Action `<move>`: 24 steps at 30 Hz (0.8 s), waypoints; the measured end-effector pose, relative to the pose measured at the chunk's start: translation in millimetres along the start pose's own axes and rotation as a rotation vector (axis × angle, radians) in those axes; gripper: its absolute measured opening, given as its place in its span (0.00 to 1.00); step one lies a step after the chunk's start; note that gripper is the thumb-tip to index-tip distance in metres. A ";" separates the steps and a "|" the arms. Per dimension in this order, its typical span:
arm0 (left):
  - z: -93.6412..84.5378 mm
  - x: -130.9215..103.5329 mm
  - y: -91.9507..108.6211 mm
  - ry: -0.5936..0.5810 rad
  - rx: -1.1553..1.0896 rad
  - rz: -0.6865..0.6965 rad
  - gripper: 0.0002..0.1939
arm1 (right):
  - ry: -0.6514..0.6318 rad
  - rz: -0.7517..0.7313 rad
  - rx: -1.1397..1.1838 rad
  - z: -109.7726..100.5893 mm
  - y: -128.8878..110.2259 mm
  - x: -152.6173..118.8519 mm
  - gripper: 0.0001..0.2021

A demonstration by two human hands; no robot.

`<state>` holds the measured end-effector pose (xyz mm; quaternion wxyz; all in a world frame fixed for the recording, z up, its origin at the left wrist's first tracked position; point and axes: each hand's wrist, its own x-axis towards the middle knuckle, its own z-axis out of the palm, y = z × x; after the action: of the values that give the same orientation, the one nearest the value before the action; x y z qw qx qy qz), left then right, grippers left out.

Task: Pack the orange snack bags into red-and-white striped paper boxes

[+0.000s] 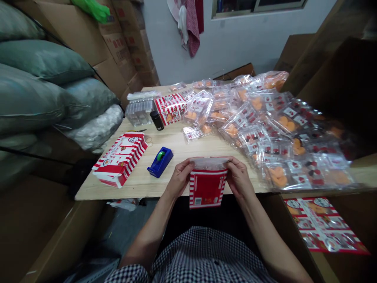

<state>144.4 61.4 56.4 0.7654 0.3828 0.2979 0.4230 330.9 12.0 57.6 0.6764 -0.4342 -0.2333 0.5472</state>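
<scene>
Between my two hands hangs a red packet (207, 189) with striped edges and a clear plastic strip along its top. My left hand (182, 176) pinches the strip's left corner, thumb on the near side. The right corner is pinched by my right hand (237, 175). The packet hangs upright just over the table's front edge, its printed side with a barcode facing me. A blue tape dispenser (160, 162) with green tape stands left of my left hand. Beyond it lies a red-and-white striped box (121, 158).
Many clear bags (277, 149) with orange pieces cover the table's right side. A dark bottle (156, 120), a striped carton (171, 108) and clear plastic cases (140, 112) stand at the back left. A printed sheet pack (325, 225) lies in a box below right. Sacks (44, 61) are piled left.
</scene>
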 end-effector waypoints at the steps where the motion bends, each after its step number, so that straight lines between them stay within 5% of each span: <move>1: 0.2 -2.0 -2.0 0.043 -0.024 -0.042 0.13 | 0.002 0.059 0.009 -2.7 1.8 -4.1 0.06; 5: -7.1 -12.8 -22.3 0.181 -0.144 -0.215 0.08 | -0.026 0.235 0.002 -17.3 12.9 -25.7 0.08; 11: -27.2 -37.6 -69.1 0.184 -0.223 -0.347 0.11 | -0.029 0.291 -0.017 -35.7 34.8 -48.9 0.11; 15: -37.2 -51.5 -80.6 0.240 -0.248 -0.346 0.12 | -0.028 0.324 -0.051 -50.6 55.3 -50.3 0.12; 21: -40.8 -59.6 -78.3 0.069 0.023 -0.272 0.14 | 0.022 0.304 -0.050 -62.1 71.5 -57.4 0.06; 24: -43.8 -58.4 -81.4 0.102 0.109 -0.200 0.13 | -0.014 0.298 -0.031 -61.0 69.5 -61.9 0.07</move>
<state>117.3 -3.5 -27.3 0.7656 0.3703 0.3958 0.3465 323.7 -65.0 -22.5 0.5791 -0.4706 -0.1795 0.6410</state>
